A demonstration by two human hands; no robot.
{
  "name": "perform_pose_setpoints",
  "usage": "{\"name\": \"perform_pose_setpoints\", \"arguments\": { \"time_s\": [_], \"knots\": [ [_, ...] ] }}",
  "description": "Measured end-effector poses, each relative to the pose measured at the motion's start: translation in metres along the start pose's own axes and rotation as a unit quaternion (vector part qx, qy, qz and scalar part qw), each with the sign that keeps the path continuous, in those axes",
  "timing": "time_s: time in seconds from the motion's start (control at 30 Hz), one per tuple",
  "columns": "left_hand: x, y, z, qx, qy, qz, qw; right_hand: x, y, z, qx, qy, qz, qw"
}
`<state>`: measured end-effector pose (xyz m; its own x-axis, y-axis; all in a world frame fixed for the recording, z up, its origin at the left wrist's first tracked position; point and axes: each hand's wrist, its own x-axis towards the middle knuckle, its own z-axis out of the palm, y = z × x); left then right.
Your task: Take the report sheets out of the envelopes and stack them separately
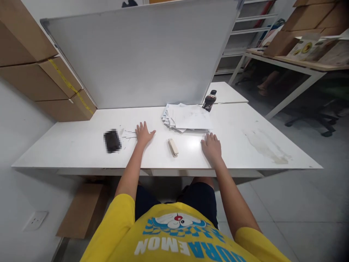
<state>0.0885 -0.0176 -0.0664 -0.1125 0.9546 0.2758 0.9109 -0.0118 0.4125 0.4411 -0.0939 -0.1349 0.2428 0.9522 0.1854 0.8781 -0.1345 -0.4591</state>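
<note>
On the white table my left hand (144,134) lies flat with its fingers spread, over the right end of some thin white paper strips (128,134). My right hand (212,146) rests palm down near the front edge, fingers loosely extended and nothing visible in them. A cream stapler (173,147) lies between the two hands, touched by neither. Behind it is an uneven stack of white paper sheets (191,117), its near edge just beyond my right fingertips. Left of the strips sits a dark, pixelated object (112,141) whose kind cannot be made out.
A dark drink bottle (209,100) stands behind the paper stack's right end. A whiteboard (141,54) rises along the table's back edge. Cardboard boxes (60,82) are piled at the left by the wall. A greyish smear (268,147) marks the white table (237,127) at right.
</note>
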Motion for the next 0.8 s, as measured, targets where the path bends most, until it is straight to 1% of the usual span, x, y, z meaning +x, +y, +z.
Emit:
{"name": "perform_pose_setpoints", "arguments": {
  "time_s": [0.03, 0.1, 0.17, 0.33, 0.47, 0.57, 0.67, 0.73, 0.77, 0.8],
  "knots": [
    [0.001, -0.001, 0.008, 0.010, -0.014, 0.018, 1.000, 0.001, -0.001, 0.000, -0.009, -0.005, -0.004, 1.000],
    [-0.001, -0.003, 0.022, 0.007, -0.021, 0.070, 0.997, 0.003, -0.004, 0.001, -0.020, -0.003, -0.003, 1.000],
    [-0.005, -0.005, 0.027, -0.008, -0.015, 0.109, 0.994, 0.004, -0.005, 0.001, -0.026, 0.006, -0.002, 1.000],
    [-0.007, -0.008, 0.020, -0.028, -0.003, 0.120, 0.992, 0.003, -0.004, 0.001, -0.025, 0.022, -0.008, 0.999],
    [-0.007, -0.002, 0.016, -0.033, 0.013, 0.121, 0.992, 0.003, -0.002, 0.000, -0.026, 0.014, -0.008, 1.000],
    [-0.013, 0.001, 0.013, -0.033, 0.031, 0.128, 0.991, 0.003, -0.002, -0.001, -0.018, 0.017, -0.001, 1.000],
    [-0.032, 0.002, 0.007, -0.055, 0.092, 0.157, 0.982, 0.003, -0.004, -0.002, -0.006, 0.026, 0.003, 1.000],
    [-0.052, 0.002, 0.001, -0.091, 0.162, 0.175, 0.967, 0.002, -0.007, -0.004, 0.012, 0.033, 0.002, 0.999],
    [-0.063, 0.002, -0.002, -0.116, 0.202, 0.173, 0.957, 0.002, -0.008, -0.006, 0.027, 0.037, 0.002, 0.999],
    [-0.073, 0.002, -0.006, -0.145, 0.246, 0.159, 0.945, 0.001, -0.010, -0.008, 0.047, 0.042, 0.003, 0.998]
  ]
}}
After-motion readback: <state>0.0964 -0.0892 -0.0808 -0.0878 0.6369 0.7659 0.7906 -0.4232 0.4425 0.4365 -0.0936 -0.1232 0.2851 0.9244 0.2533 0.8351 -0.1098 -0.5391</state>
